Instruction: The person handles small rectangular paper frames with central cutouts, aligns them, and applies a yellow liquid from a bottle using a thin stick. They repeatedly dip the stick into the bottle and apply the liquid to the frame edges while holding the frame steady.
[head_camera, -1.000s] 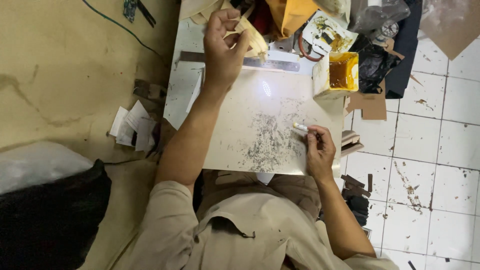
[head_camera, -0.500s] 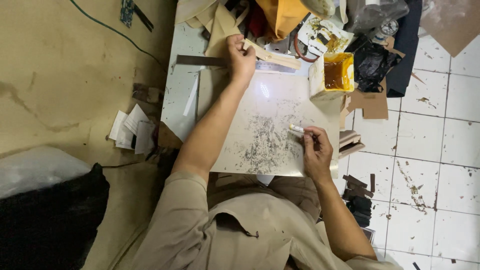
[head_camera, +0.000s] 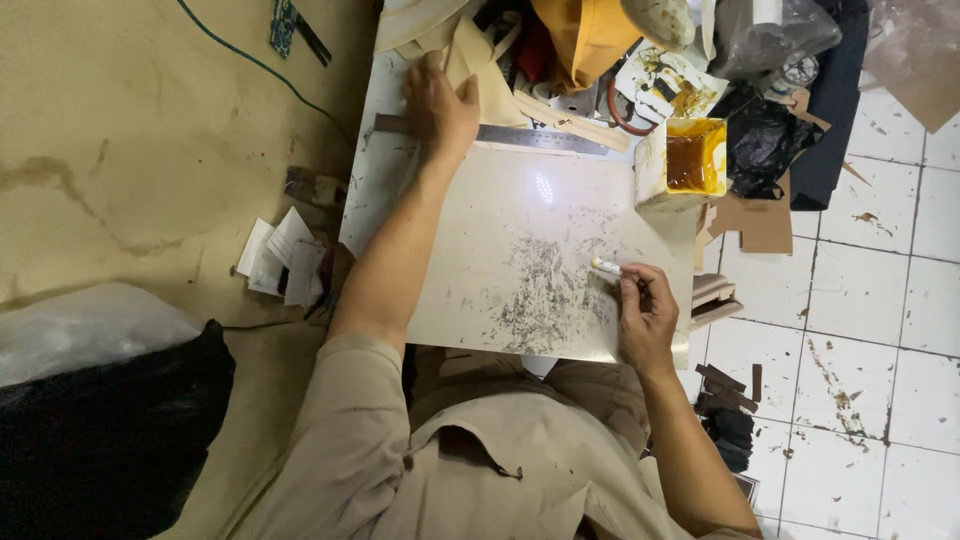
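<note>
Since a moment ago our left hand has slid left along the table's far edge and now lies flat on the beige strips by the steel ruler. Our right hand stays pinched around a small white tool on the scuffed work board.

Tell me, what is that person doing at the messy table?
A person sits at a pale work board smudged with dark marks. The left hand reaches to the far edge, resting on beige material by a metal ruler. The right hand holds a small white stick in its fingers. An open tin of brown glue stands nearby.
</note>
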